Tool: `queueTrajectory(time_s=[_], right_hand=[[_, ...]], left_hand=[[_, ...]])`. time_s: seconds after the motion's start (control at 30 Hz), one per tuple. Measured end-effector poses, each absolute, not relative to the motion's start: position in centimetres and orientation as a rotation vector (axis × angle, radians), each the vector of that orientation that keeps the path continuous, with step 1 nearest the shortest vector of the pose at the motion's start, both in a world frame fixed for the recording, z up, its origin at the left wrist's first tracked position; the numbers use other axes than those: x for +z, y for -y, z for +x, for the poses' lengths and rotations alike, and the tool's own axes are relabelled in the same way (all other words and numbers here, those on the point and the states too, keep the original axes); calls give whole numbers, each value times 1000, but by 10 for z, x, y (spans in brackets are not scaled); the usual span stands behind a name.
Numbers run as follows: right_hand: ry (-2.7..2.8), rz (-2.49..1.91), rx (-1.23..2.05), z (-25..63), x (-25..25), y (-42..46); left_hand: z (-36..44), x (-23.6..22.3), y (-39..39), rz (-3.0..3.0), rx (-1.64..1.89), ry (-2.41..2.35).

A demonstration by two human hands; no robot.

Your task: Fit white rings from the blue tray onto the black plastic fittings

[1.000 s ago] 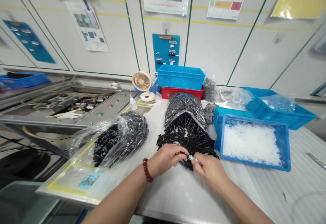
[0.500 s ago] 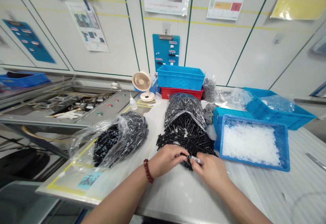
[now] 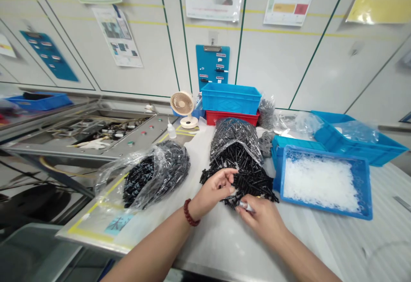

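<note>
The right hand (image 3: 261,218) is pinching a small white-tipped plastic piece (image 3: 245,206) between its curled fingers, at the near edge of the heap of black plastic parts (image 3: 239,179). The left hand (image 3: 213,192) is hovering just beside that heap, fingers loosely open, apparently holding nothing. A blue tray (image 3: 324,213) of white rings is sitting right of the heap.

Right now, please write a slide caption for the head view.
Right hand pinches a small white part beside a heap of black plastic parts; left hand open nearby.
</note>
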State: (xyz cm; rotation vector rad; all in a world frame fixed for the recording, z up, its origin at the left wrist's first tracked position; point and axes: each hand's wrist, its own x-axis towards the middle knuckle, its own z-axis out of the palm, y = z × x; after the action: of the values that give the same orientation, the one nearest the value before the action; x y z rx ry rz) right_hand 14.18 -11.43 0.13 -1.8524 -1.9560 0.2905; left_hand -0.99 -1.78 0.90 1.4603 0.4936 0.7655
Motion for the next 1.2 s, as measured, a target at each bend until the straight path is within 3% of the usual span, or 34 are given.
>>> queueTrajectory(time_s=[0.17,0.53,0.8,1.2], right_hand=[[1983,-1724,300,134,-6,115],[1870,-1693,228,138,-11,111],[1758,-1708,235,144,-10,111],[1820,-1645,302,157,1,111]], left_hand=[[5,9,29,826,780,-301],[12,-4,32,876,700,-204],[13,-12,32,1314,628,-391],[-17,11,12,1925,797,-637]])
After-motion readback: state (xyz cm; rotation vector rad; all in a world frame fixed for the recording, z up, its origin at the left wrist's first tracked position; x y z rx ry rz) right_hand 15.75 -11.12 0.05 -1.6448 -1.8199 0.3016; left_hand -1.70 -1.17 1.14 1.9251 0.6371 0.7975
